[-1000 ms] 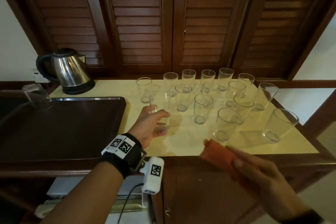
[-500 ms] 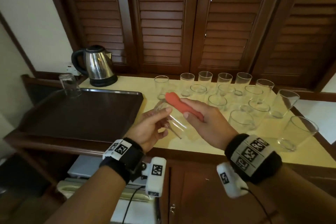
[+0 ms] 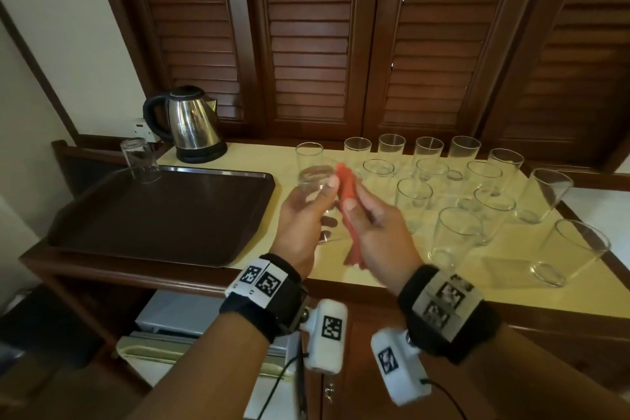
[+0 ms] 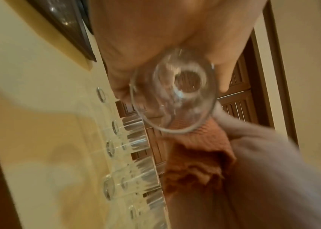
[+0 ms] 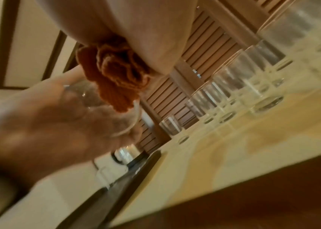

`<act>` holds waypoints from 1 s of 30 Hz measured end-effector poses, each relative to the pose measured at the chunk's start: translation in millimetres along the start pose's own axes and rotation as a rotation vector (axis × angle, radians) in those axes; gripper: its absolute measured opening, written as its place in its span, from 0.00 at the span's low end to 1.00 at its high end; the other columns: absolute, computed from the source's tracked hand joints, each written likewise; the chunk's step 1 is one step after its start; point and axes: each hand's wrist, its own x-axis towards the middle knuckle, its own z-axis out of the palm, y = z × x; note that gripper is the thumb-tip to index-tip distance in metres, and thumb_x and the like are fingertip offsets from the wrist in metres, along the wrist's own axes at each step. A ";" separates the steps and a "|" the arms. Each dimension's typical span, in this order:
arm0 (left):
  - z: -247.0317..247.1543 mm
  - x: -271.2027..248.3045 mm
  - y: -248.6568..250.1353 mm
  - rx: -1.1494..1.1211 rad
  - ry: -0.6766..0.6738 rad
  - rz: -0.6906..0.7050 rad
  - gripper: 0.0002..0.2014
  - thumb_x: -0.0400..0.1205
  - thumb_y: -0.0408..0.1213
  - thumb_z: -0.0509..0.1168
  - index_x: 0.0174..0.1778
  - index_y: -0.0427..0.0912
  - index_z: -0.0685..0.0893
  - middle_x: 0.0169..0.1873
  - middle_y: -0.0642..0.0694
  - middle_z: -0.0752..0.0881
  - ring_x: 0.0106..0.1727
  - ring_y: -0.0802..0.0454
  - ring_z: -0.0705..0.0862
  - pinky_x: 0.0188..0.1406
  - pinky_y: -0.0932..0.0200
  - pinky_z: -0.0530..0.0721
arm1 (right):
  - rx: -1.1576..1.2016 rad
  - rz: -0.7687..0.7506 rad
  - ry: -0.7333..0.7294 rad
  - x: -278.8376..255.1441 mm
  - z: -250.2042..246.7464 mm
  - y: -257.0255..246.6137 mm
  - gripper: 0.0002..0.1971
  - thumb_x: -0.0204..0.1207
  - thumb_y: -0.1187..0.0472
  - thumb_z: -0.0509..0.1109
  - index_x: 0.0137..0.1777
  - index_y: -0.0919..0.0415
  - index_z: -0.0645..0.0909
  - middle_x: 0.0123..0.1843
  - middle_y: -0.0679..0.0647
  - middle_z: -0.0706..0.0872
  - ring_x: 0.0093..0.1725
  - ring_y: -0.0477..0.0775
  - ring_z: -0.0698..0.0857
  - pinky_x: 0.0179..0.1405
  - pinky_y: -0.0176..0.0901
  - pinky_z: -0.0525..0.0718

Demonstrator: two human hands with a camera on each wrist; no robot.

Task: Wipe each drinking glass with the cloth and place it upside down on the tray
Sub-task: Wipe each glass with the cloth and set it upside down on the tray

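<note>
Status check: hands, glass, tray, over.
Left hand grips glass; right hand holds cloth against it. One glass upturned on tray. Nothing in the way.

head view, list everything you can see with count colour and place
held glass: one, clear, in left hand
cloth: one, orange-red, against held glass
upturned glass: one, clear, tray's far left corner
tray: one, dark brown, left of counter
upright glasses: about fifteen, clear, right of counter
kettle: one, steel and black, behind tray
shutter doors: dark wood, behind counter
left hand: grips held glass
right hand: grips cloth
</note>
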 end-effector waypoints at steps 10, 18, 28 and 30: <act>13.7 -1.5 10.6 -0.023 -0.078 -0.038 0.27 0.84 0.66 0.65 0.70 0.50 0.84 0.64 0.33 0.88 0.58 0.32 0.91 0.62 0.36 0.89 | 0.024 -0.017 0.086 -3.3 -1.0 -1.5 0.23 0.91 0.53 0.59 0.83 0.35 0.66 0.45 0.52 0.88 0.26 0.47 0.82 0.22 0.37 0.82; 20.8 0.2 12.6 -0.005 -0.107 -0.041 0.23 0.88 0.63 0.61 0.67 0.50 0.85 0.59 0.38 0.89 0.54 0.39 0.90 0.55 0.39 0.88 | 0.074 0.018 0.147 -2.5 -6.3 -3.9 0.21 0.91 0.55 0.59 0.81 0.38 0.69 0.46 0.47 0.89 0.30 0.49 0.84 0.25 0.35 0.84; 19.8 -0.1 10.1 0.073 -0.219 -0.113 0.17 0.91 0.56 0.62 0.69 0.49 0.82 0.62 0.34 0.89 0.51 0.37 0.92 0.58 0.40 0.90 | 0.094 0.049 0.194 8.1 -13.1 2.3 0.21 0.90 0.54 0.60 0.81 0.39 0.71 0.43 0.56 0.89 0.29 0.56 0.81 0.25 0.44 0.83; 21.0 -0.8 4.9 0.090 -0.182 -0.048 0.22 0.86 0.54 0.71 0.70 0.46 0.82 0.59 0.38 0.89 0.47 0.42 0.90 0.51 0.45 0.89 | 0.130 0.064 0.237 12.5 -17.7 2.8 0.20 0.90 0.53 0.60 0.80 0.40 0.75 0.44 0.62 0.89 0.31 0.55 0.80 0.27 0.45 0.81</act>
